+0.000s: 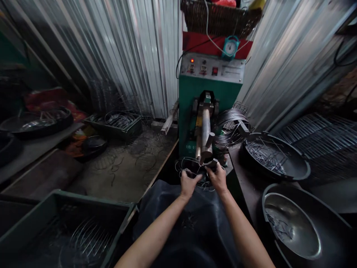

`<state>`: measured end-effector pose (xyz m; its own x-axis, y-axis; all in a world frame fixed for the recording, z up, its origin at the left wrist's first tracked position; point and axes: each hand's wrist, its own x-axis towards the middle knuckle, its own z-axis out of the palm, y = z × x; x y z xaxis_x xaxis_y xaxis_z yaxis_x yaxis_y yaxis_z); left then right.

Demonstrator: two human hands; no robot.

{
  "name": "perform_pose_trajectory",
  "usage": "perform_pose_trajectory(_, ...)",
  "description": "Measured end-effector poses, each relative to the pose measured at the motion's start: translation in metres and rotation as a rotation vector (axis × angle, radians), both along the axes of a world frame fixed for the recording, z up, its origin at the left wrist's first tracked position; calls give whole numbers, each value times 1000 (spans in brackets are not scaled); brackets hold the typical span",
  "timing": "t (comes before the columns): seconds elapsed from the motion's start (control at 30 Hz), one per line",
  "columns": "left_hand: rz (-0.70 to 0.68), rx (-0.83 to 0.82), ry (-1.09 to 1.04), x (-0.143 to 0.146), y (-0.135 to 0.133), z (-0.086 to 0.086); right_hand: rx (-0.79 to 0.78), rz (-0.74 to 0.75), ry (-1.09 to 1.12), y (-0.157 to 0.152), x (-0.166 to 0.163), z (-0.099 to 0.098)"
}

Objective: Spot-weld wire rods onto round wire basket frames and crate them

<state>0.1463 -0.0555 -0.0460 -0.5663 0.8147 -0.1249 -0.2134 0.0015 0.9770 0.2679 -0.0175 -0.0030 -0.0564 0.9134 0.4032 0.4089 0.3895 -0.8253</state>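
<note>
A round frame of bent metal wire (pixel 182 160) is held up at the front of a green spot-welding machine (pixel 223 85). On its left side, my left hand (pixel 189 183) is closed with thumb and fingers on the wire. My right hand (pixel 217 176) pinches at the right side, close under the machine's electrode arm (pixel 206 126). Part of the frame lies against the electrode tip, though the exact contact is too dark to make out. My fingers and the arm hide some of the wire.
A bundle of wire rings (pixel 231 124) hangs right of the machine. Black pans (pixel 302 173) and a steel bowl (pixel 306 234) with small wire pieces stand at the right. Green crates (pixel 92 199) with wire parts are on the left. A teal clock (pixel 230 47) sits on top.
</note>
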Motion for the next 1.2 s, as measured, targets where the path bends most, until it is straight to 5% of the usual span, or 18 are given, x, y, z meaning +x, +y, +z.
perform_pose_trajectory(0.17, 20, 10, -80, 0, 0, -3, -68, 22, 108, 0, 0, 1)
perform_pose_trajectory(0.4, 38, 13, -76, -2, 1, -8, -245, -210, 675, -14, 38, -29)
perform_pose_trajectory(0.57, 44, 78, -283, -6, -5, -17, -277, -112, 577, -22, 52, -42)
perform_pose_trajectory(0.77, 35, 14, -575, -17, -18, -19, -237, 63, 431, -19, 37, -20)
perform_pose_trajectory(1.2, 71, 40, -707, -32, -19, -30, -223, 232, 173, -17, 23, 4)
